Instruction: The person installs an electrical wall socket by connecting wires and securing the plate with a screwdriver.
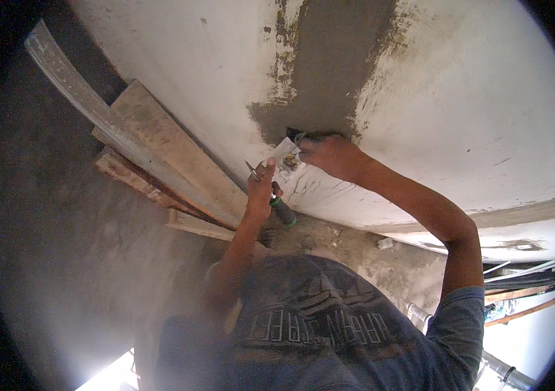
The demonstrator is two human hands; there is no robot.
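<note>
My left hand (262, 190) is closed around a screwdriver (283, 212) with a green and black handle. Its metal shaft sticks out past the fingers on the far side, and my left thumb lies by the edge of a white electrical faceplate (284, 151). Brassy terminals show on that plate, which sits tilted away from the wall. Above it, a small dark opening (292, 134) is set in the wall. My right hand (335, 156) reaches there with its fingers pinched on thin wires at the plate's upper edge; the fingertips are partly hidden.
A white wall (460, 124) with a broad grey plaster strip (336, 58) stands ahead. Long wooden boards (160, 140) and a pale metal channel (69, 75) lean along it at left. Black cables and pipes (538, 277) lie at right. Rubble (386, 244) lies on the floor.
</note>
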